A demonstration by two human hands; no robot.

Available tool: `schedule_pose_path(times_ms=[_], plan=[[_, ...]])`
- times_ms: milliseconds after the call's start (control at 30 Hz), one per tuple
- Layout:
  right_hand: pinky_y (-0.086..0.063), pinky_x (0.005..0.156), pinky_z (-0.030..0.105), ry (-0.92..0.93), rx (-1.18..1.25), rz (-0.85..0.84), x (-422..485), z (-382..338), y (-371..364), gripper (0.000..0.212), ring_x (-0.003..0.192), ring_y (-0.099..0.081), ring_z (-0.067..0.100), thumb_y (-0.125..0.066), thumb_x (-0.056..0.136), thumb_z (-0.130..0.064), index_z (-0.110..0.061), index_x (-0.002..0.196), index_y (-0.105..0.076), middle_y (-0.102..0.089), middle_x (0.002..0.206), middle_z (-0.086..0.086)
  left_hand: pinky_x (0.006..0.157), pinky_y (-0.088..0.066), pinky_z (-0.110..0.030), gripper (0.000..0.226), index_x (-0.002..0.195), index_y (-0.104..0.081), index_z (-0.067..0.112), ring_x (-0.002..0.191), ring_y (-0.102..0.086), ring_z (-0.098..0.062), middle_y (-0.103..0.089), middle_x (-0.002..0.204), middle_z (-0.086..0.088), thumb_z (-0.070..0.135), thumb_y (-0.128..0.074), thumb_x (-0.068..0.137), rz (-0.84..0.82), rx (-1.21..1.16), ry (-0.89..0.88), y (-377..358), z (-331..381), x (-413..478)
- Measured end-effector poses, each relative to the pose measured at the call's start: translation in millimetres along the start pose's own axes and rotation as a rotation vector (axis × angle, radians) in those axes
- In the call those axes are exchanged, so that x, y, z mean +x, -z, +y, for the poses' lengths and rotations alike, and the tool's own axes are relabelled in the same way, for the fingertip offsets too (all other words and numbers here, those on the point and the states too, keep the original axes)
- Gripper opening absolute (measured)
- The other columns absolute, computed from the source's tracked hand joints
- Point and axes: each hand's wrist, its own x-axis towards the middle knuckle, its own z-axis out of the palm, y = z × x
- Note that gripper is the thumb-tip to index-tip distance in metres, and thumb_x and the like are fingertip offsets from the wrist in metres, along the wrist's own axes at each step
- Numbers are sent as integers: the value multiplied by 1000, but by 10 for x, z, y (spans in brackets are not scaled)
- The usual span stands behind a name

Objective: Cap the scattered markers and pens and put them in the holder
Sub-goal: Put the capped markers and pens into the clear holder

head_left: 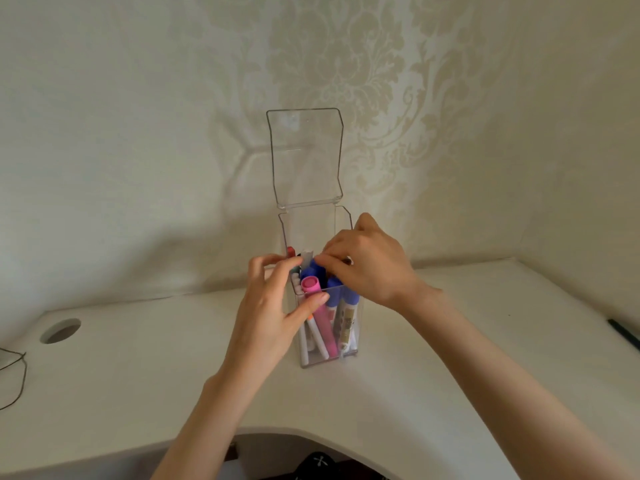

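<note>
Upright near the back of the white desk (138,358) stands the clear holder (313,233), its hinged lid (306,157) tipped open against the wall; inside it are markers, among them a pink marker (325,322) leaning at the front and blue caps (313,270) behind it. The left hand (270,306) grips the holder's left side, thumb on the front wall by the pink marker, fingers curled over the rim; the right hand (367,261) sits over the opening, fingers bent down onto the blue caps; whether they pinch one I cannot tell. A round hole (59,330) and a thin cord (15,379) lie far left; a dark pen (623,332) lies at the far right edge.
</note>
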Motion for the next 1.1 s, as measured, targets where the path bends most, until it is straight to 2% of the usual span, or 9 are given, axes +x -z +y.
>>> schedule_pose_path(times_ms=[133,233,333,400,533,667,800,967,1100], plan=[[-29,79,18,90,150,4,-246,68,71,29,100,-40,16,-52,92,-27,-20,118,-62,-57,119,-1,87,-45,-27,53,116,-58,5,107,-52,-22,-43,120,-16,43,-62,78,86,143,-51,-4,88,-49],[-32,90,14,13,280,147,-649,221,162,28,104,-46,14,-52,91,-21,-18,117,-62,-56,117,2,88,-45,-30,33,108,-62,6,107,-52,-25,-43,118,-9,28,-59,85,229,158,-229,-118,373,-135],[-34,87,9,-163,296,169,-1058,514,243,24,101,-48,7,-53,90,-18,-16,111,-65,-58,111,2,82,-46,-23,24,100,-63,7,95,-53,-13,-50,107,-4,24,-55,86,35,-44,-345,-514,712,-159],[-34,79,5,-321,259,132,-1311,729,293,21,96,-49,7,-53,92,-16,-18,110,-65,-57,110,-1,78,-46,-25,25,100,-62,9,91,-53,-8,-52,102,-2,27,-54,84,-168,-170,-299,-892,844,-145],[-40,80,23,-630,58,110,-1906,1231,395,22,98,-53,16,-52,92,-16,-18,110,-64,-57,111,-2,86,-46,-29,21,104,-62,17,96,-57,-13,-46,104,7,21,-62,84,-477,-237,-89,-1611,935,-110],[-41,84,34,-978,-223,172,-2418,1813,616,27,106,-53,30,-50,91,-13,-10,115,-61,-59,117,12,89,-44,-32,21,108,-60,20,102,-55,-13,-48,109,8,23,-58,87,-573,-160,-163,-1997,1006,-105],[-39,90,38,-1199,-378,24,-2598,2211,678,31,113,-45,34,-45,94,-23,-6,117,-57,-55,119,16,95,-37,-25,30,117,-60,19,110,-51,-16,-52,120,3,28,-57,88,-593,-76,-226,-2192,957,-223],[-38,89,36,-1225,-449,-40,-2517,2250,542,25,110,-46,34,-42,90,-5,-3,114,-53,-52,118,18,92,-31,-17,32,117,-60,22,112,-48,-11,-51,122,10,36,-54,89,-633,-76,-216,-2221,913,-236],[-42,77,34,-1034,-162,59,-2324,2085,362,25,95,-50,30,-39,94,-4,-4,116,-51,-50,113,16,89,-42,-22,24,110,-63,22,104,-54,-4,-53,112,13,32,-58,88,-555,-170,-143,-1972,889,-270]])
